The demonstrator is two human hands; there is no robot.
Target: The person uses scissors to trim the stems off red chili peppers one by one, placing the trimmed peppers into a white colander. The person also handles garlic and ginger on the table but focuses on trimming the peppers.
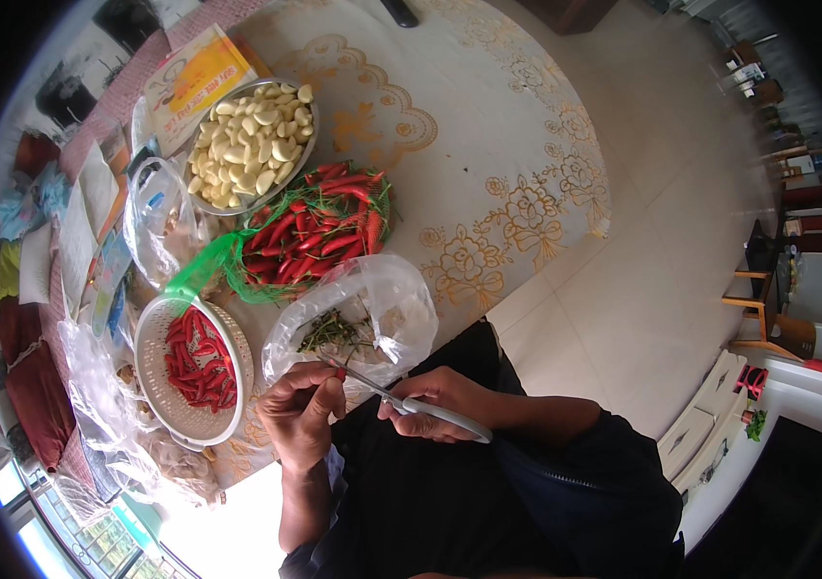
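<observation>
Between the fingers of my left hand (303,414) is a red chili pepper (341,373), mostly hidden by the fingertips. My right hand (434,407) grips scissors with light grey handles (447,418); their blades reach the stem end of the pepper. Just beyond both hands, a clear plastic bag (411,311) lies with its mouth spread, and cut green stems (335,329) are inside it. To the left stands a white perforated plastic basket (237,340) with red chilies (201,362) at its bottom. Farther back, a green mesh bag (202,266) holds many red chilies with stems (309,235).
A metal bowl (318,137) of peeled garlic cloves (251,145) stands behind the mesh bag, beside a yellow-and-white printed packet (197,83). Crumpled plastic bags (103,391) crowd the left side. A black handle (400,13) lies on the patterned tablecloth (447,166) at the far edge.
</observation>
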